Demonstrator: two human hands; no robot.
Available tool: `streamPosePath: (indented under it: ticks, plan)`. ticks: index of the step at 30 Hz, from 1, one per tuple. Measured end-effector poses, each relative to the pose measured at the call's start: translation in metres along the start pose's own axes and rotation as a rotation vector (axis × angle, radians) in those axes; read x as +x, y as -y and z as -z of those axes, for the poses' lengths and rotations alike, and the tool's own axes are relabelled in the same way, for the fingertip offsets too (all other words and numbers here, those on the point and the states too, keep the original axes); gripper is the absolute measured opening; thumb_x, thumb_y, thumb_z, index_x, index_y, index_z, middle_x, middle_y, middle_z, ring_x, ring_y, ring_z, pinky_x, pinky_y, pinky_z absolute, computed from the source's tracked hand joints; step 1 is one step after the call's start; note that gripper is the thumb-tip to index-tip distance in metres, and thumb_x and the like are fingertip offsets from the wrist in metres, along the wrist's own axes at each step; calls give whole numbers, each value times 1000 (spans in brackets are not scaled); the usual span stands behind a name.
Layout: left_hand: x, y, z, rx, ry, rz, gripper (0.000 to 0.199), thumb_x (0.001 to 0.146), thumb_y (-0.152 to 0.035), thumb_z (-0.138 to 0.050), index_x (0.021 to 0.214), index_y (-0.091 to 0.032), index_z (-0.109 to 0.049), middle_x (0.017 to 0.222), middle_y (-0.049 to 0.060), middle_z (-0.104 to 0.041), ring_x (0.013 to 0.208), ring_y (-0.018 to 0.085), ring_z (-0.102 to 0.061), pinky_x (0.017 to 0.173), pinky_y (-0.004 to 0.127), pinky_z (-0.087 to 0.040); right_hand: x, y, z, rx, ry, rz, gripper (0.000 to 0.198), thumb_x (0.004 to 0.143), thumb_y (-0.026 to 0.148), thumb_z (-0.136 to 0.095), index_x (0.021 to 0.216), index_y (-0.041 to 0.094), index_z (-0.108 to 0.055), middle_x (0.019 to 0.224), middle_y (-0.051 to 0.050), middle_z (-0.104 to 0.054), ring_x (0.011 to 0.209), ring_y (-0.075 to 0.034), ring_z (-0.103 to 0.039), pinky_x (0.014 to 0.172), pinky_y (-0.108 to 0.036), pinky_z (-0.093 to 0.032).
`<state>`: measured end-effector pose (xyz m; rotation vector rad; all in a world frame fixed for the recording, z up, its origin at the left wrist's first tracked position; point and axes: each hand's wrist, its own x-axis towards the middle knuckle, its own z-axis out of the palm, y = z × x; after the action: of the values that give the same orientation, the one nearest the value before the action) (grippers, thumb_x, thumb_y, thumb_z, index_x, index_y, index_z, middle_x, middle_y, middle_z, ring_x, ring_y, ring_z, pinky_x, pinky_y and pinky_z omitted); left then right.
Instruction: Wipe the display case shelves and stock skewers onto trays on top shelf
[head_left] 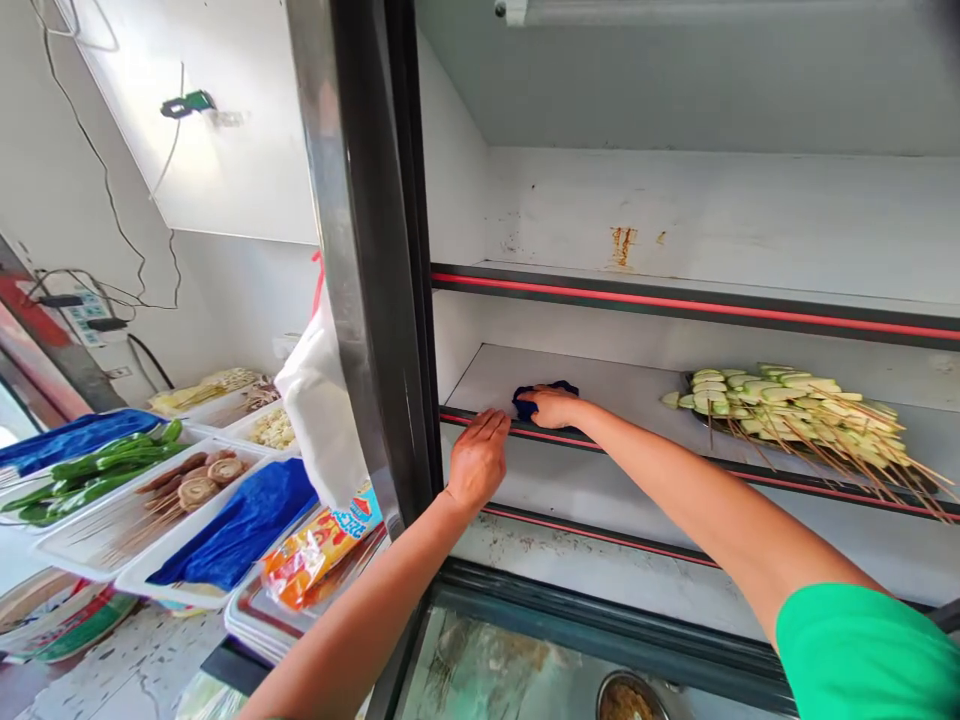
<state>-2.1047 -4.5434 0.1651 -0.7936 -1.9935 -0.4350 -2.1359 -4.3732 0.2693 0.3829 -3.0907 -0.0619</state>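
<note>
My right hand (551, 406) presses a bunched dark blue cloth (564, 388) onto the middle shelf (615, 385) of a display cabinet, close to its left end. The fingers are bent around the cloth and partly hidden in it. Just left of it, my left hand (478, 458) rests with stretched fingers on the shelf's red-striped front edge, and nothing shows in it. On the same shelf to the right lies a pile of skewered pale green vegetable slices (795, 400), their sticks poking out over the edge.
An upper shelf edge (675, 306) and a cabinet post (375, 250) frame the reach. To the left stand trays with green peppers (97, 472), skewered rolls (199, 488) and blue cloths (244, 525). An orange packet (315, 555) lies nearby. Below sits a metal bowl (630, 700).
</note>
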Motion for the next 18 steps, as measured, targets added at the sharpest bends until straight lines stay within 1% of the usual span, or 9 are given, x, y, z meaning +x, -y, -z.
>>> streamPosePath:
  ticks: [2, 4, 6, 7, 9, 11, 14, 16, 18]
  plan:
    - [0, 2, 2, -5, 11, -22, 46, 82, -5, -40, 123, -9, -58, 125, 14, -62, 122, 25, -54, 107, 43, -43, 9, 5, 4, 80, -39, -1, 58, 78, 17, -55, 135, 27, -51, 141, -4, -48, 127, -23, -48, 102, -33, -41]
    - [-1, 4, 5, -27, 20, -44, 46, 81, -4, -40, 124, -9, -58, 126, 14, -61, 122, 25, -53, 107, 43, -44, 20, 9, 9, 219, -143, -13, 57, 79, 14, -54, 135, 23, -51, 139, -4, -50, 126, -20, -48, 103, -28, -39]
    - [-4, 6, 7, -69, 13, -58, 47, 81, -3, -40, 123, -9, -57, 128, 14, -60, 124, 24, -52, 107, 43, -43, 30, 14, 15, 384, -262, 15, 60, 84, 21, -53, 143, 20, -40, 142, -6, -47, 128, -18, -46, 105, -27, -37]
    - [-6, 7, 7, -92, 0, -58, 46, 80, -2, -40, 122, -9, -58, 128, 14, -60, 125, 24, -51, 107, 43, -43, 35, 18, 17, 450, -289, 48, 61, 88, 28, -51, 146, 20, -34, 144, -7, -44, 130, -18, -44, 107, -28, -35]
    - [-10, 8, 7, -132, -43, -38, 45, 80, -2, -40, 120, -9, -59, 128, 13, -60, 126, 23, -50, 107, 42, -44, 43, 28, 17, 487, -236, 121, 60, 92, 43, -46, 147, 24, -31, 148, -6, -38, 135, -20, -37, 112, -34, -30]
    - [-12, 9, 6, -150, -97, -1, 44, 80, -2, -41, 119, -10, -60, 125, 13, -62, 123, 23, -52, 105, 42, -46, 48, 40, 10, 428, -100, 198, 57, 92, 51, -43, 145, 29, -36, 152, -2, -31, 140, -24, -28, 115, -41, -22]
    - [-13, 13, 7, -163, -133, 13, 43, 80, -2, -42, 115, -13, -63, 119, 12, -66, 116, 22, -58, 103, 41, -48, 51, 52, -6, 360, 15, 312, 54, 94, 49, -41, 145, 30, -36, 155, 0, -22, 143, -25, -19, 117, -45, -14]
    - [-13, 17, 9, -197, -117, -18, 43, 81, -2, -40, 113, -15, -64, 118, 10, -67, 114, 20, -60, 103, 40, -48, 53, 53, -15, 363, 4, 370, 49, 96, 43, -39, 143, 29, -39, 154, -1, -25, 142, -22, -23, 117, -42, -16]
    - [-15, 21, 12, -235, -109, -12, 43, 82, -3, -39, 112, -17, -65, 117, 8, -67, 113, 18, -60, 102, 38, -48, 53, 50, -19, 346, -63, 430, 42, 96, 33, -41, 137, 26, -48, 150, -3, -35, 138, -18, -31, 116, -37, -21]
